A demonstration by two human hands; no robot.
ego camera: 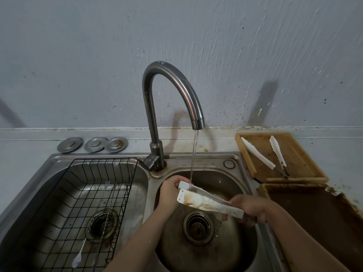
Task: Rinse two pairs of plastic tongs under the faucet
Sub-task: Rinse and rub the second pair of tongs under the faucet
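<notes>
White plastic tongs (206,201), stained brown, are being held over the round right basin of the sink (241,258), just above the drain (197,226). The right hand (250,210) is closing around the handle end, near the basin's right edge. The left hand (170,190) is pinching the wide tips, near the basin's back left edge. The thin stream of water (193,158) is hitting the far arm of the tongs only.

To do this well, I think the person should be sliding the tongs so the water is running over the brown patch on the near arm, and rubbing it with a thumb, then turning the tongs over. Keeping them low in the basin should be stopping splashes.

The second pair of tongs (265,154) is lying on the wooden tray (294,173) past the sink's back right corner, not under the faucet (169,99).

The right fingers are hiding the handle end. The inner sides of the tongs are hard to see. The forearms are cut off at the bottom edge. Thin metal things are lying in the wire rack (82,193) in the left basin, but I cannot tell what each one is.
</notes>
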